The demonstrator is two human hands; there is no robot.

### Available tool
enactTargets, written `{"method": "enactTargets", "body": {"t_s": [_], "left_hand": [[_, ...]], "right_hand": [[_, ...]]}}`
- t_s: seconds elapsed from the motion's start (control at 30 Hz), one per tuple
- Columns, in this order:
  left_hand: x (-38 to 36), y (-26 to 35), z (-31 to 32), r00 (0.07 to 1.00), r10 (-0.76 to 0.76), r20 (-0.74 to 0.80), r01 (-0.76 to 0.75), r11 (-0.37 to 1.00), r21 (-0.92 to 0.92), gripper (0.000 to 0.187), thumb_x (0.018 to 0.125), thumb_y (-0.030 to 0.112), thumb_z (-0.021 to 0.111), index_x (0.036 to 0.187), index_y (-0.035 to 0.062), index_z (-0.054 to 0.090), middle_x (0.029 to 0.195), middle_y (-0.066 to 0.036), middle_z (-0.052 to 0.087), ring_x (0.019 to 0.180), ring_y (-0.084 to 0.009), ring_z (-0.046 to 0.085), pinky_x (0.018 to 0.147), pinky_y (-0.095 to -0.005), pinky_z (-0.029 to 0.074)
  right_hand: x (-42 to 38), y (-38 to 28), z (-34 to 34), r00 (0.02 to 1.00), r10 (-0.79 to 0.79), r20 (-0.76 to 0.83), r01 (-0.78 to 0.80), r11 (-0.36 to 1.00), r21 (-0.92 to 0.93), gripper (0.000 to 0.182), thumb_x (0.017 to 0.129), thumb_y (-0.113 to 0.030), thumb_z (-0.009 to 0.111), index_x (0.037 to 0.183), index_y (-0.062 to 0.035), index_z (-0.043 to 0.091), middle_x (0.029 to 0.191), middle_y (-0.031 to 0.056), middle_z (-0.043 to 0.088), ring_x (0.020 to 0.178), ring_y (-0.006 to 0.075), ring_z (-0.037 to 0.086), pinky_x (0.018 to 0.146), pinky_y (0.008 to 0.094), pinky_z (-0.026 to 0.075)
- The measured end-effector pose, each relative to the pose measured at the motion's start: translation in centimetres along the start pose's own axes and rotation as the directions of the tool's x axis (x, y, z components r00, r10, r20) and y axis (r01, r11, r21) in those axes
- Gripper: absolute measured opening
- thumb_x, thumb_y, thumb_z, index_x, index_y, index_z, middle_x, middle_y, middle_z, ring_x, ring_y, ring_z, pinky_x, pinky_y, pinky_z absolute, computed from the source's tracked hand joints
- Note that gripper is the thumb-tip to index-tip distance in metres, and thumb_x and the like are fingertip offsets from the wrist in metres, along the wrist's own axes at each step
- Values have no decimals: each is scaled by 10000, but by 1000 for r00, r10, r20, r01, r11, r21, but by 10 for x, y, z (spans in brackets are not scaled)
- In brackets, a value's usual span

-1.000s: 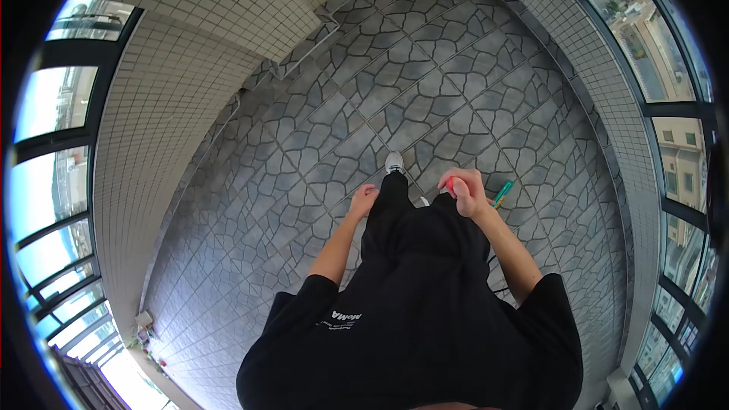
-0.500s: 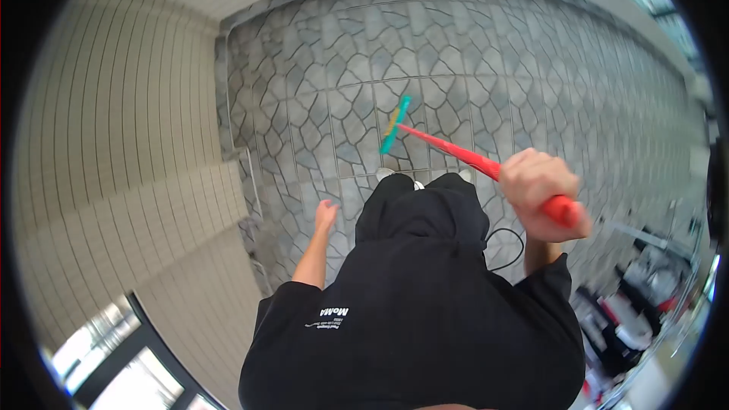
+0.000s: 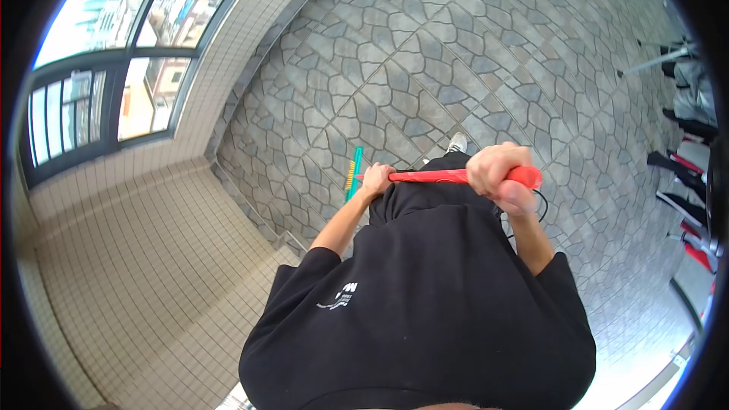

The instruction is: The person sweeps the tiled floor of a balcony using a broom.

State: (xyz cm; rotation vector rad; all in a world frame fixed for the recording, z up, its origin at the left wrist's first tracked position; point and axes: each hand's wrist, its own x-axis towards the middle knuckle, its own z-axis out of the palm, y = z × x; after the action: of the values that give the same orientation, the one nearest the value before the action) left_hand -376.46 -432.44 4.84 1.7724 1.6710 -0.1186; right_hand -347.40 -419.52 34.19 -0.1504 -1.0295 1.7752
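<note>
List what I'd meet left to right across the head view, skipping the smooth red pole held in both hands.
Dark-framed glass window → green brush head with yellow bristles → bare left hand → pale shoe → bare right hand → grey, black and red items at the right edge.

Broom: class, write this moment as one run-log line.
right hand: grips red broom handle near end; left hand: around handle, farther down; green broom head: beyond left hand
</note>
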Motion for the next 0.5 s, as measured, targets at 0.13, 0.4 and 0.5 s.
{"method": "enactTargets", "body": {"t_s": [0.13, 0.4, 0.5], "left_hand": [[49, 2, 16, 999, -34, -35, 29, 993, -113, 238, 741, 314, 645, 899, 143, 693, 925, -133, 653, 915, -414, 572, 774, -489, 484], [146, 47, -26, 987, -119, -104, 122, 992, 27, 274, 784, 377, 643, 878, 120, 654, 987, -131, 633, 922, -417, 570, 810, -486, 467], [165, 41, -28, 995, -51, -91, 53, 998, 21, 310, 797, 420, 647, 875, 120, 647, 986, -122, 633, 934, -400, 574, 816, -474, 468]], "right_hand": [[-1, -15, -41, 995, 90, -48, -96, 983, -156, 393, 854, -314, 596, 597, -69, 429, 456, -18, 384, 392, 99, 386, 420, 256, 337], [13, -40, -95, 978, 6, -210, -78, 938, -337, 287, 858, -283, 618, 721, -40, 547, 559, 0, 537, 489, 68, 474, 467, 216, 354], [11, -44, -111, 976, 55, -213, -141, 898, -416, 331, 886, -331, 562, 734, -37, 546, 611, 32, 557, 512, 101, 493, 553, 247, 417]]}}
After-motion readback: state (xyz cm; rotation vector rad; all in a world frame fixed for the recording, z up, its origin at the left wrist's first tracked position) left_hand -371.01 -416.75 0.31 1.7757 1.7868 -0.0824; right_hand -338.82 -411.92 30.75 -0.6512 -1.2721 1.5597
